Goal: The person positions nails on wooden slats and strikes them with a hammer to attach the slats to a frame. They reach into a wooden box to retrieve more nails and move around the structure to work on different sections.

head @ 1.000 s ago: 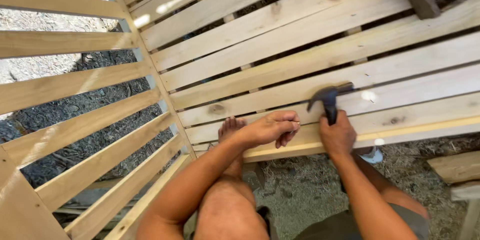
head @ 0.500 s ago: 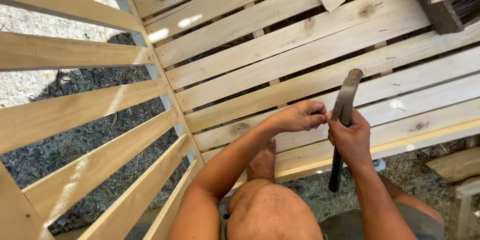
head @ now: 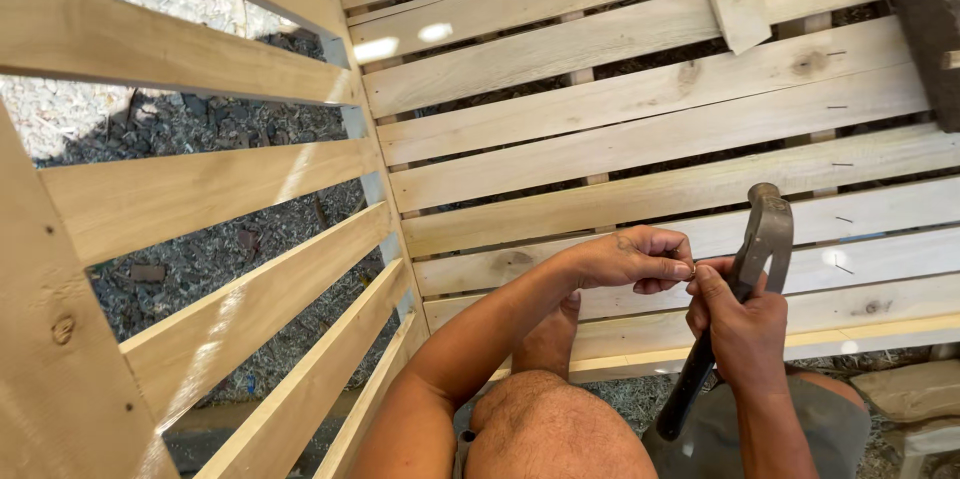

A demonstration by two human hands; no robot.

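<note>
Two hands meet over the front slats (head: 640, 329) of a pale wooden frame. At far left, the side rails (head: 200, 199) stand clear of the work. The left hand (head: 635, 259) is pinched shut on something too small to tell, perhaps a nail. Just beside it, the right hand (head: 745, 324) is clenched around a hammer (head: 740, 289), held head-up. With fingertips touching, a finger could be struck, or the small piece dropped through a gap

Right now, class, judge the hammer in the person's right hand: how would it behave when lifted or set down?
The hammer looks head-heavy: a thick dark metal head on a slim handle. Probably rigid. Gripped mid-handle by the right hand, it would likely tip headfirst if loosened.
</note>
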